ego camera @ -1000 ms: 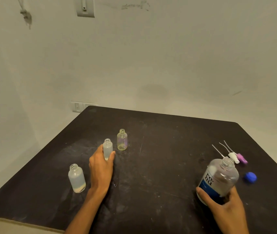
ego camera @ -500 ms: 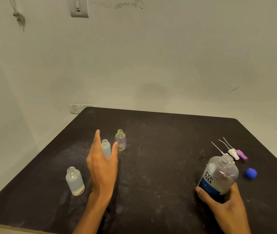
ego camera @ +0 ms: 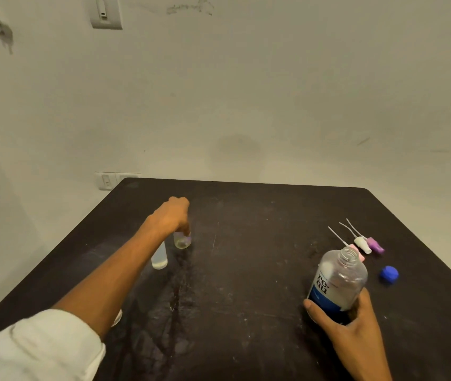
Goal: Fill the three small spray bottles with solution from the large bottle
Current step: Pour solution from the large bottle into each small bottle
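L hand (ego camera: 170, 215) over far clear bottle (ego camera: 182, 240), fingers closed on its top, bottle upright on table (ego camera: 260, 312). Frosted bottle (ego camera: 159, 257) just beside, under wrist. R hand (ego camera: 356, 325) clamped on big bottle (ego camera: 338, 281), uncapped, tilted. Blue cap (ego camera: 389, 274), spray tops (ego camera: 367, 244) to its right.

A clear large bottle (ego camera: 338, 284), uncapped and blue-labelled, is held tilted near the surface's right edge. Two small spray bottles (ego camera: 182, 240) (ego camera: 160, 257) are seen upright left of centre.
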